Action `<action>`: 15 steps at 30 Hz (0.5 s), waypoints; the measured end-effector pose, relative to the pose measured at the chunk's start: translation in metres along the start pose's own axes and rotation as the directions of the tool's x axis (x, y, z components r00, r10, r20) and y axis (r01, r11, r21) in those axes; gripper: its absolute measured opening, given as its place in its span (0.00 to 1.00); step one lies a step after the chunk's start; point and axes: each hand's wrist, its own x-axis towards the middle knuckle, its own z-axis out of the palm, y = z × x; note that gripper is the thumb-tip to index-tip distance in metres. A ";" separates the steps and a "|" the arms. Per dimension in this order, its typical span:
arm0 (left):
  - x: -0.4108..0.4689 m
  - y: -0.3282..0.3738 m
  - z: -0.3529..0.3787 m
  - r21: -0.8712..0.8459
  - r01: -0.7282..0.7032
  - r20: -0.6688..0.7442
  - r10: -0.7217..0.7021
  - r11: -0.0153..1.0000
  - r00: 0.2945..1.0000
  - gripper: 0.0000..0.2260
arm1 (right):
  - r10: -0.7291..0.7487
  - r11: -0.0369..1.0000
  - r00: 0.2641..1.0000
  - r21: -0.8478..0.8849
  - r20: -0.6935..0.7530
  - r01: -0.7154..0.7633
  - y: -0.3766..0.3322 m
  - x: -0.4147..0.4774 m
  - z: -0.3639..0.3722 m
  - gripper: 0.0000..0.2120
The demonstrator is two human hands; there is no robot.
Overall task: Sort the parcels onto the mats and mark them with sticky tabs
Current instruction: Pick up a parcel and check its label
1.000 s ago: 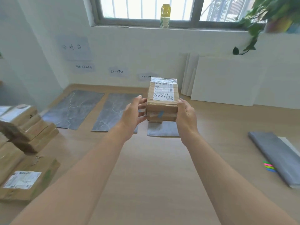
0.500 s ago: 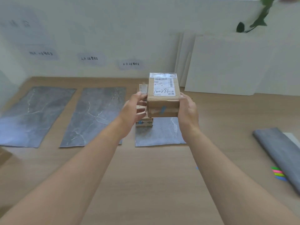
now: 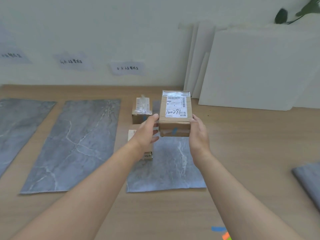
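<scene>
Holding a taped cardboard parcel [image 3: 174,115] in the air, label up, above the far half of the rightmost mat [image 3: 166,167] and clear of it. Already marked with a blue sticky tab [image 3: 174,131] on the near face.

Gripped from both sides. Left hand [image 3: 147,134] with thumb on the top corner and fingers curled against the left side. Right hand [image 3: 199,134] wrapped round the right side, thumb up along the edge, other fingers hidden behind the box.

Kept level with the label facing up, probably to check it against the handwritten wall sign [image 3: 128,68] above this mat. Aimed, by the look of it, at the open right strip of grey marble pattern. Set there beside a far parcel [image 3: 141,110] at the back left corner and a near parcel [image 3: 131,135] partly hidden behind the left wrist.

Flanked on the left by a middle mat [image 3: 74,144] and a left mat [image 3: 17,125]. Farther out on the wooden surface [image 3: 251,135]:
- white boards [image 3: 251,70] leaning on the wall
- a folded grey mat [image 3: 310,179] at the right
- coloured sticky tabs [image 3: 223,232] at the bottom edge, presumably kept there for marking
</scene>
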 end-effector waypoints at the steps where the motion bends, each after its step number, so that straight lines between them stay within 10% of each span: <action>1: 0.013 -0.001 0.002 -0.005 0.009 -0.006 -0.009 1.000 1.000 0.16 | 0.015 1.000 1.000 0.015 -0.005 -0.015 0.005 0.011 0.004 0.24; 15: 0.181 -0.048 0.015 0.009 0.115 -0.016 -0.115 0.993 0.993 0.17 | 0.133 0.980 0.987 0.157 -0.092 -0.118 0.106 0.145 0.076 0.25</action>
